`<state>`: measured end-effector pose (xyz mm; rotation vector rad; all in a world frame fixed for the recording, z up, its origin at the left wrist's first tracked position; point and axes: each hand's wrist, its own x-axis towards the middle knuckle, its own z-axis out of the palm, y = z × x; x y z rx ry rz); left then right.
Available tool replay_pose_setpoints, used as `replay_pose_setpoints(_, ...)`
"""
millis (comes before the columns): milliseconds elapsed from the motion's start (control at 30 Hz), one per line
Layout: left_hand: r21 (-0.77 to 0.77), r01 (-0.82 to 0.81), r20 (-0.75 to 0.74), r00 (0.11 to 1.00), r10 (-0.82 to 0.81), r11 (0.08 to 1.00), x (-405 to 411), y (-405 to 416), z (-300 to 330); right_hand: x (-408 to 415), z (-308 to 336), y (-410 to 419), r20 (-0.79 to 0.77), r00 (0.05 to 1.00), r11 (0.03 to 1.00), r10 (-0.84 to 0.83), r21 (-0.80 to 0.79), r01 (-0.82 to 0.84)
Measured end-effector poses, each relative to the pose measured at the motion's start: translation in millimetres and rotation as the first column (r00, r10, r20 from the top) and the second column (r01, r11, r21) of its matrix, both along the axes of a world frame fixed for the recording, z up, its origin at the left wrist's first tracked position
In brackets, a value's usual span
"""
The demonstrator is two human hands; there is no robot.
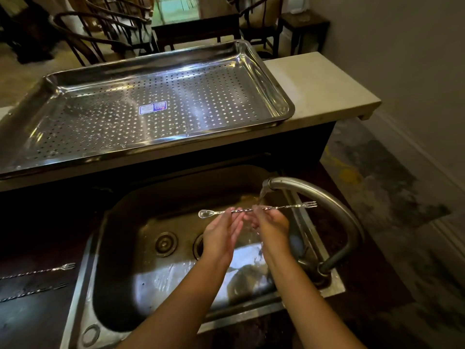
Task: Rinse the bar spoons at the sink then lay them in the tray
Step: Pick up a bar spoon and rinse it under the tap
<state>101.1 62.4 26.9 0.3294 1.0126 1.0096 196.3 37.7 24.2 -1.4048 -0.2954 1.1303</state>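
A twisted metal bar spoon [247,210], bowl at its left end and small fork at its right, lies level over the steel sink [118,250]. My left hand [221,234] and my right hand [270,226] both pinch its stem with the fingertips. Water runs from the curved faucet [327,200] onto the stem by my right fingers. A large perforated steel tray [279,102] sits on the raised counter behind the sink, with only a blue sticker in it. Two more bar spoons [37,272] [32,292] lie on the dark counter to the left of the sink.
The pale raised counter [322,89] ends to the right of the tray. Two drain openings [164,244] sit in the sink floor. Dark chairs and a table [196,28] stand beyond the counter. A wall and floor lie to the right.
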Motion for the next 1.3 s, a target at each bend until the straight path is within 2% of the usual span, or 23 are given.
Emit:
replay_pose_setpoints(133,-0.01,0.042,0.012,0.999,-0.042,0.999,5.9,3.0,6.0,9.8,2.7,0.2,-0.092,0.994,0.998,-0.061,-0.01,0.06)
replay_pose_setpoints(200,-0.024,0.065,0.008,0.998,-0.065,0.998,12.1,2.9,8.6,10.1,2.9,-1.1,-0.107,0.994,0.999,-0.035,0.026,0.038)
replay_pose_setpoints(367,-0.091,0.122,0.026,0.992,-0.12,0.988,29.6,1.2,10.4,9.0,3.5,-5.1,0.078,0.997,0.999,-0.029,0.017,0.028)
replay_pose_setpoints(533,-0.174,0.099,0.136,0.988,-0.075,0.98,40.0,-3.2,5.3,23.4,9.4,-19.9,0.034,0.992,0.99,-0.12,0.074,0.117)
replay_pose_setpoints(733,-0.205,0.058,0.101,0.994,-0.038,0.977,52.7,-11.3,-1.4,35.7,18.6,-35.0,0.061,0.985,0.985,-0.161,0.076,0.157)
replay_pose_setpoints(867,-0.178,0.021,0.06,0.998,-0.01,0.984,56.6,-12.2,-1.0,33.7,15.1,-38.9,0.133,0.975,0.984,-0.176,0.031,0.173)
replay_pose_setpoints(1033,-0.208,0.007,0.079,0.997,0.01,0.978,53.4,-8.0,2.2,33.0,11.4,-40.4,0.218,0.957,0.982,-0.19,0.036,0.187)
replay_pose_setpoints(1200,-0.128,0.16,0.023,0.987,-0.158,0.979,48.1,-7.0,6.8,36.0,14.5,-41.2,0.141,0.965,0.972,-0.222,0.111,0.207)
replay_pose_setpoints(1300,-0.148,0.101,-0.036,0.994,-0.108,0.984,48.0,-4.5,8.5,35.4,16.8,-41.1,0.123,0.969,0.972,-0.215,0.127,0.2)
